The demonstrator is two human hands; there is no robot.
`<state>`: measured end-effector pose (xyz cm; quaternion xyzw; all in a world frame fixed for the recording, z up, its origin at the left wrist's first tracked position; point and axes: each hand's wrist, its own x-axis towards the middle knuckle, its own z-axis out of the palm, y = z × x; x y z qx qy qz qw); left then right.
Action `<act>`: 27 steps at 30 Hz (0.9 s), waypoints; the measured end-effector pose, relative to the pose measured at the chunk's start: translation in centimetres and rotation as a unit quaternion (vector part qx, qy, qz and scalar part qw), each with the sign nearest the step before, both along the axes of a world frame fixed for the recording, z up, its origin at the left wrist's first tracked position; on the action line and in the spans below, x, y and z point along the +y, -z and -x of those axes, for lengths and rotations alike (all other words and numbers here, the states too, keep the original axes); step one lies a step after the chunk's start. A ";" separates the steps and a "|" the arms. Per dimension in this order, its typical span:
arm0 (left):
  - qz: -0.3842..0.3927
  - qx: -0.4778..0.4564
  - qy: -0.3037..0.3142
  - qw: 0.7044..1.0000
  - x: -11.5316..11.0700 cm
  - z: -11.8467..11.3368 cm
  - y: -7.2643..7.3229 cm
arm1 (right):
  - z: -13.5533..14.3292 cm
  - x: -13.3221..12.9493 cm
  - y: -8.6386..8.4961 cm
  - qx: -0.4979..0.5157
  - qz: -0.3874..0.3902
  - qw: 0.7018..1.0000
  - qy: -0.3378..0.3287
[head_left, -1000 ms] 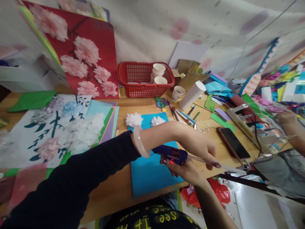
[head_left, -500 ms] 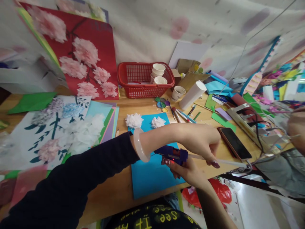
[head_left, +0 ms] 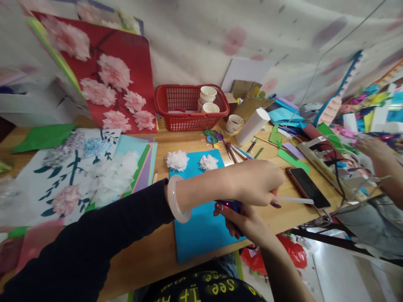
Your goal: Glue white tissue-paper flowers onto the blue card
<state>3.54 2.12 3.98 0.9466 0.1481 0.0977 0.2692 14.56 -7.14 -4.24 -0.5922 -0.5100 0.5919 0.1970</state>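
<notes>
My left hand [head_left: 264,181] reaches across from the left, a pale bangle on its wrist, with its fingers closed around a translucent white glue stick [head_left: 296,200]. The free end of the stick points right, over the table edge of a phone. Just below, my right hand [head_left: 247,220] grips a dark blue glue gun [head_left: 231,205] with a small red light lit. My left forearm hides part of the gun, and where the stick meets it is covered by my hand. Under both hands lies a blue sheet [head_left: 201,233]. Two white paper flowers [head_left: 177,160] rest along its top edge.
A red basket [head_left: 192,122] with paper cups stands behind. Brushes and pens [head_left: 239,152], a white roll [head_left: 252,126] and a phone [head_left: 307,187] lie to the right, near a cabled power strip [head_left: 327,163]. Another person's hand [head_left: 374,151] is at far right. Flower artwork [head_left: 59,176] covers the left.
My left hand has shifted slightly left and down with the glue stick, whose free end has moved left and up. The gun is more hidden now. The other person's hand has moved left.
</notes>
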 end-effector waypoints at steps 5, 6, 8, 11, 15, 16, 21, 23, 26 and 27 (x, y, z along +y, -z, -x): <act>-0.186 -0.009 -0.060 0.981 -1.8 -0.4 1.4 | 0.0 0.2 0.1 -0.072 0.003 0.997 -0.015; -0.214 -0.014 -0.068 0.974 -2.1 -0.4 1.5 | -0.1 0.3 0.2 -0.092 -0.004 0.996 -0.022; -0.206 -0.024 -0.088 0.974 -2.2 0.1 1.3 | -0.2 0.5 0.3 -0.104 -0.007 0.994 -0.033; -0.029 -0.021 -0.053 0.998 -1.0 1.2 0.4 | -0.2 0.6 -0.1 -0.071 0.017 0.996 -0.045; 0.279 0.028 0.146 0.949 2.2 2.4 0.0 | 0.1 0.6 -0.7 -0.087 0.046 0.991 -0.095; 0.332 0.047 0.188 0.923 2.9 2.5 0.2 | 0.1 0.6 -0.8 -0.096 0.048 0.988 -0.107; 0.417 0.044 0.222 0.880 4.3 2.5 1.5 | 0.0 0.9 -0.5 -0.065 0.015 0.991 -0.116; 0.394 0.000 0.155 0.906 3.8 2.4 1.7 | 0.1 1.1 -0.5 -0.050 0.002 0.995 -0.086; 0.316 -0.034 0.047 0.947 2.5 2.2 1.6 | 0.2 1.4 -0.5 -0.037 -0.003 0.999 -0.030; 0.274 -0.040 0.012 0.961 2.0 2.1 1.5 | 0.2 1.4 -0.5 -0.033 -0.005 0.999 -0.014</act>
